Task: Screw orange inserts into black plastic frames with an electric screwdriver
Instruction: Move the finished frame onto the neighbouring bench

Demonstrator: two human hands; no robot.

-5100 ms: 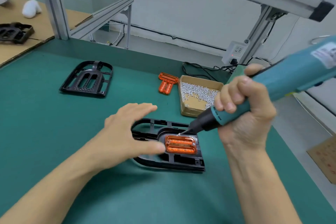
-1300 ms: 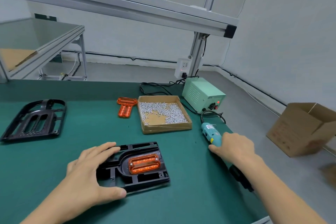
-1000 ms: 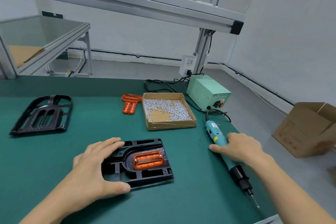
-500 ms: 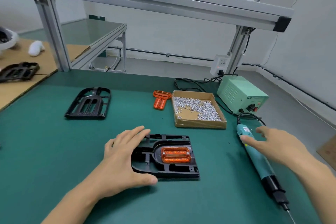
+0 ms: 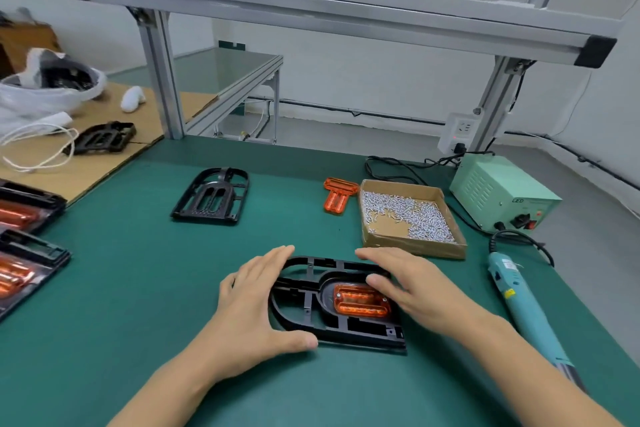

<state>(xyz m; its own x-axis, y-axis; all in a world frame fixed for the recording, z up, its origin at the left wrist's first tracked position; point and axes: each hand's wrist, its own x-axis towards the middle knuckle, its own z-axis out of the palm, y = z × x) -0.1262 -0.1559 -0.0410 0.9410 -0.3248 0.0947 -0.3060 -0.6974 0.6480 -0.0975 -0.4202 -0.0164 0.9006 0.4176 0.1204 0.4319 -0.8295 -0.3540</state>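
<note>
A black frame [image 5: 332,308] lies flat on the green table [image 5: 138,288], near and central, with an orange insert [image 5: 360,300] seated in its right half; the left hand [image 5: 256,302] lies spread against the frame's left edge, thumb along the near rim, fingers straight; the right hand [image 5: 412,284] lies flat and open over the frame's right side, fingers just beside the insert; the electric screwdriver [image 5: 523,302] lies on the table to the right, apart from both hands; farther off sit a cardboard tray of screws [image 5: 412,218], a spare orange insert [image 5: 337,196] just left of it, and an empty black frame [image 5: 211,198] far left.
</note>
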